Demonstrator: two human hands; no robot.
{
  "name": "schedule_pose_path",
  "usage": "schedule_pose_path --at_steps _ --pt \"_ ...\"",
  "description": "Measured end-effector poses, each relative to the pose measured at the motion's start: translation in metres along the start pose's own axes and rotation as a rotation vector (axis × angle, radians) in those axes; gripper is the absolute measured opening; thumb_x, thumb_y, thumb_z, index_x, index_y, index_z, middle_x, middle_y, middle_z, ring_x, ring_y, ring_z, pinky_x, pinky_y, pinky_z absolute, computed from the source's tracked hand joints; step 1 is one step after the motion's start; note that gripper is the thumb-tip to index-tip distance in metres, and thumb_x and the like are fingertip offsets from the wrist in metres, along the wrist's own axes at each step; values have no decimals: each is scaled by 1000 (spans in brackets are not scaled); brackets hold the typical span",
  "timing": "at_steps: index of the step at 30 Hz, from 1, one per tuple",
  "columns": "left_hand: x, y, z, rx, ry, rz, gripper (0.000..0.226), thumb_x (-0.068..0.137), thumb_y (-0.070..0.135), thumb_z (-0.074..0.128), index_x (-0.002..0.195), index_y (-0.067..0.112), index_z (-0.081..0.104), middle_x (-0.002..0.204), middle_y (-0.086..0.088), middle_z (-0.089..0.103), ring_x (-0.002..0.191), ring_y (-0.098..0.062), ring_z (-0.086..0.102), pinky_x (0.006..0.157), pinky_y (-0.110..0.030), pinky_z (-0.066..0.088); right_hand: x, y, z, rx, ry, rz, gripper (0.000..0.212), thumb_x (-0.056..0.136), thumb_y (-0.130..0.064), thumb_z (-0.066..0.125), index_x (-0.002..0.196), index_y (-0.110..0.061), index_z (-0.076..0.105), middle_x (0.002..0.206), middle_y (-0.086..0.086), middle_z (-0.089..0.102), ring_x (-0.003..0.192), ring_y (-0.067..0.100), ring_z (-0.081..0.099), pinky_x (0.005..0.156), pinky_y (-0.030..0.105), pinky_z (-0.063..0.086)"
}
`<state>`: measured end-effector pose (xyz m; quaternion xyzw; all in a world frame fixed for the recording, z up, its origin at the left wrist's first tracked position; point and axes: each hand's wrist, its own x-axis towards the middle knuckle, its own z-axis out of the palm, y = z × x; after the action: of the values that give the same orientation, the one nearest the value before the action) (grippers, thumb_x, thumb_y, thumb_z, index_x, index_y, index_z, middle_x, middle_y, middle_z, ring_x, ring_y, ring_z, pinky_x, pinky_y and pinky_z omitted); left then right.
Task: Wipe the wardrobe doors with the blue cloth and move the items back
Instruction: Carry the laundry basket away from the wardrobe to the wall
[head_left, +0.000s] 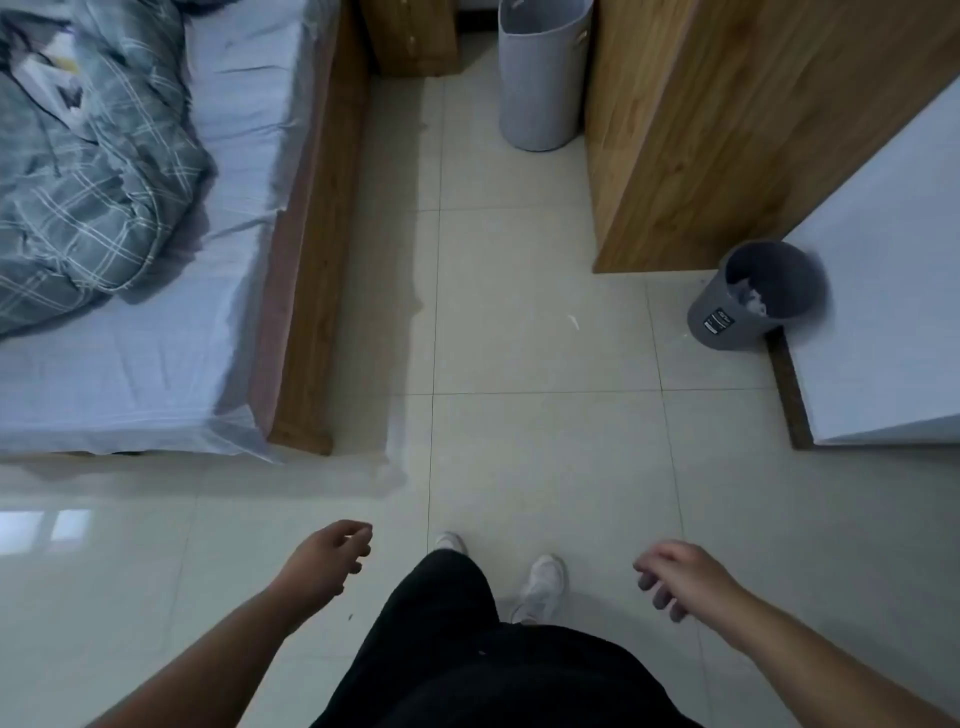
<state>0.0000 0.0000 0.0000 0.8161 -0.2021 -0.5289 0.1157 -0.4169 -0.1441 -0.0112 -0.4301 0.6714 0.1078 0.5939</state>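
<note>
The wooden wardrobe stands at the upper right, its side panel facing me. No blue cloth is in view. A tall grey laundry basket stands against the wardrobe's far left side, and a small dark grey waste bin with paper in it sits by its near corner. My left hand hangs low at the lower left, fingers loosely curled and holding nothing. My right hand hangs at the lower right, fingers apart and holding nothing. Both hands are far from the wardrobe.
A bed with a wooden frame and a rumpled plaid quilt fills the left side. A white wall corner juts in on the right. A wooden nightstand stands at the top. Pale floor tiles run between bed and wardrobe.
</note>
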Motion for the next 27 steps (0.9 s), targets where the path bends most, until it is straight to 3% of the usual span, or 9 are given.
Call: schedule_pose_path --at_steps 6,12,20,27 --pt "18 -30 -18 -49 26 -150 15 102 35 59 105 27 72 101 -3 76 87 -25 70 63 -31 48 40 -119 -32 14 86 -155 17 93 -16 61 92 -2 70 82 10 72 62 22 60 53 30 46" --pt "78 -2 -50 -56 -2 -144 13 100 31 63 101 23 73 96 -5 77 74 -20 65 56 -26 42 85 -222 -44 31 162 -199 16 91 -20 62 89 -7 72 81 7 74 62 20 62 54 31 49" --pt "195 147 -136 60 -83 108 14 105 33 55 109 30 68 99 0 75 88 -21 71 63 -30 50 106 -237 -44 21 208 6 17 93 -18 63 84 -9 73 69 6 73 52 18 59 46 28 43" --pt "298 298 -199 92 -62 302 13 104 40 54 104 43 67 98 7 75 87 -17 73 61 -28 53 126 -218 -68 -62 117 199 17 94 -16 64 83 -7 73 67 9 75 48 22 63 46 27 44"
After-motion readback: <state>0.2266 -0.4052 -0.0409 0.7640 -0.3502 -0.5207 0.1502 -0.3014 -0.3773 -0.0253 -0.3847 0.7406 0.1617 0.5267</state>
